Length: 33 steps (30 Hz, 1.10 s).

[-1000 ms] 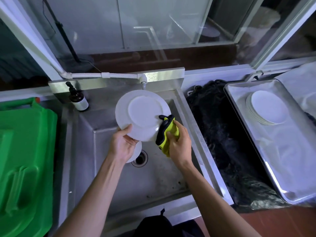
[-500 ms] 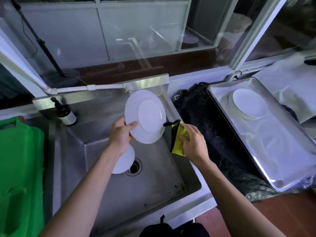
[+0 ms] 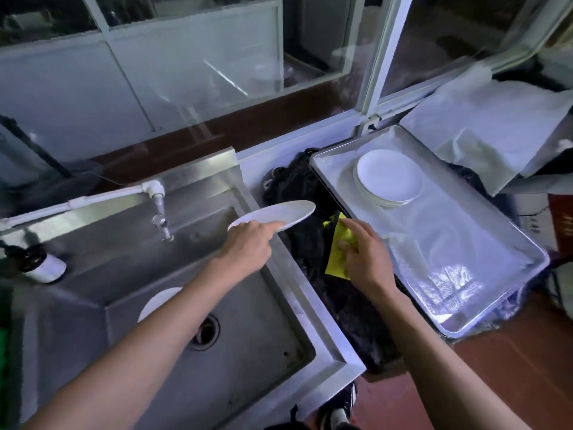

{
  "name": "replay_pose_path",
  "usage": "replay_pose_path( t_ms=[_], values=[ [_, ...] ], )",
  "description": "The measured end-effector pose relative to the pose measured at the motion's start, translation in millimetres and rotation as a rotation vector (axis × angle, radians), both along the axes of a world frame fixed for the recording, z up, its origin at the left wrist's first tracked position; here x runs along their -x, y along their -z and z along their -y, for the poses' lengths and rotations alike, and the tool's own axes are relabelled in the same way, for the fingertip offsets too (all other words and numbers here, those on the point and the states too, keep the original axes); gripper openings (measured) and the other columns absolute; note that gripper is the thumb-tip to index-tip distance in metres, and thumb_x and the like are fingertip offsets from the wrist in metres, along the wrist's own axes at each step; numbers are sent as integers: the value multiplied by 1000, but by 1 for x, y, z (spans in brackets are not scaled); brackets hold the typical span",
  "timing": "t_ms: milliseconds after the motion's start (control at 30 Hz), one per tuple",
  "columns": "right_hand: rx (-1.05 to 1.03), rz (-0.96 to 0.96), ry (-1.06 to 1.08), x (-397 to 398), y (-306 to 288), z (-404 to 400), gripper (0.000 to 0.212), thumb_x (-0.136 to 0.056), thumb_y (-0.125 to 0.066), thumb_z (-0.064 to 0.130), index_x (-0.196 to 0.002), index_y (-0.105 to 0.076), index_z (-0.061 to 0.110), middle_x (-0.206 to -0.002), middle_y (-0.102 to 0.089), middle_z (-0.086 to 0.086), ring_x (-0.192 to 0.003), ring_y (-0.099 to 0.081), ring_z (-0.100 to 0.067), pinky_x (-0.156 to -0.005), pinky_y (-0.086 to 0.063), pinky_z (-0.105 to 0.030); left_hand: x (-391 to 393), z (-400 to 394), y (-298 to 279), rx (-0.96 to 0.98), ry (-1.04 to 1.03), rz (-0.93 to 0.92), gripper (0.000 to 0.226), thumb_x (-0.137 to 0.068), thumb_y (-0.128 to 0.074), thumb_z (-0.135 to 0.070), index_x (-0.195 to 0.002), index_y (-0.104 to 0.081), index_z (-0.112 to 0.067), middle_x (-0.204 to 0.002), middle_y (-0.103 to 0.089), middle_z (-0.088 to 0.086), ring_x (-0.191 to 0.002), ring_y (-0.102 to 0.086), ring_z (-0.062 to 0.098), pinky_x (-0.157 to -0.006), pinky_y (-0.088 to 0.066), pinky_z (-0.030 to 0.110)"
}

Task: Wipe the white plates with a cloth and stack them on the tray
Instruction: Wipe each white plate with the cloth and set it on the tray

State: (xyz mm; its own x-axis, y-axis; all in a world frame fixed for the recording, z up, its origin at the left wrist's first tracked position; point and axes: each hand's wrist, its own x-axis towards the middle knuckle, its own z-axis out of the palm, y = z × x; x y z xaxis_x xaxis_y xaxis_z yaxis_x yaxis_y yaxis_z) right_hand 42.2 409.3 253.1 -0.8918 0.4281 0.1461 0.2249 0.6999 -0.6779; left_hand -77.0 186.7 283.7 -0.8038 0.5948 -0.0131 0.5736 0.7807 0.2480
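My left hand (image 3: 248, 243) grips a white plate (image 3: 279, 214) by its near rim and holds it almost flat above the sink's right edge. My right hand (image 3: 364, 254) holds a yellow cloth (image 3: 338, 252) over the dark mat, apart from the plate. A stack of white plates (image 3: 389, 176) sits at the far end of the metal tray (image 3: 465, 265) on the right. Another white plate (image 3: 158, 302) lies in the sink, partly hidden by my left forearm.
The steel sink (image 3: 248, 352) has a drain (image 3: 206, 332) and a white tap (image 3: 158, 200) at the back. A brown bottle (image 3: 40, 265) stands on its left ledge. A dark mat (image 3: 350, 311) lies between sink and tray. White cloth (image 3: 496, 125) is piled behind the tray.
My left hand has tipped the plate from upright to nearly flat and carried it right, past the sink's edge. My right hand with the cloth has moved right, away from the plate.
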Motion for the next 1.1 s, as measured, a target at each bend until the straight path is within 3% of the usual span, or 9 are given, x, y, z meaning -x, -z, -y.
replay_pose_path(
  t_ms=[133, 200, 300, 400, 633, 933, 1100],
  values=[
    [11, 24, 48, -6, -1, -63, 48, -92, -63, 7, -139, -58, 21, -142, -55, 4, -128, -50, -24, -104, -41, -32, 4, -73, 1, 4, 60, -77, 71, -84, -45, 5, -143, -53, -34, -128, -69, 3, -107, -66, 36, -81, -50, 42],
    [26, 38, 73, -8, -1, -93, 49, -92, -64, 8, -139, -58, 21, -143, -54, 4, -128, -50, -24, -105, -41, -34, 8, -111, 2, 21, 87, -92, 74, -84, -42, 9, -144, -52, -33, -138, -63, -1, -118, -63, 34, -94, -49, 45],
    [59, 65, 92, -10, 2, -133, 50, -93, -62, 9, -140, -56, 23, -143, -53, 6, -128, -49, -24, -103, -44, -38, 17, -161, 8, 67, 144, -112, 77, -85, -41, 12, -148, -48, -30, -152, -51, -3, -136, -50, 26, -112, -35, 49],
    [75, 82, 102, -13, 8, -163, 49, -93, -60, 9, -139, -57, 23, -143, -52, 6, -125, -50, -26, -99, -43, -36, 29, -201, 16, 129, 209, -107, 76, -90, -41, 9, -154, -38, -31, -160, -40, -5, -148, -36, 20, -120, -22, 45],
    [68, 99, 111, -12, 22, -225, 49, -88, -63, 7, -134, -60, 24, -136, -57, 6, -120, -54, -25, -90, -47, -36, 42, -292, 39, 302, 286, -82, 76, -97, -49, -2, -159, -21, -35, -166, -27, -10, -152, -26, 18, -120, -20, 41],
    [103, 116, 90, -11, 43, -261, 49, -88, -63, 9, -135, -59, 23, -135, -57, 5, -117, -55, -27, -94, -47, -39, 40, -339, 69, 365, 295, -125, 74, -96, -41, 0, -159, -19, -31, -166, -25, -4, -153, -22, 26, -119, -24, 48],
    [141, 128, 98, -9, 55, -270, 47, -91, -63, 10, -136, -59, 23, -136, -56, 7, -121, -53, -24, -95, -46, -38, 42, -353, 78, 387, 293, -132, 84, -91, -51, 5, -160, -16, -27, -167, -20, 2, -154, -16, 32, -120, -23, 52]
  ],
)
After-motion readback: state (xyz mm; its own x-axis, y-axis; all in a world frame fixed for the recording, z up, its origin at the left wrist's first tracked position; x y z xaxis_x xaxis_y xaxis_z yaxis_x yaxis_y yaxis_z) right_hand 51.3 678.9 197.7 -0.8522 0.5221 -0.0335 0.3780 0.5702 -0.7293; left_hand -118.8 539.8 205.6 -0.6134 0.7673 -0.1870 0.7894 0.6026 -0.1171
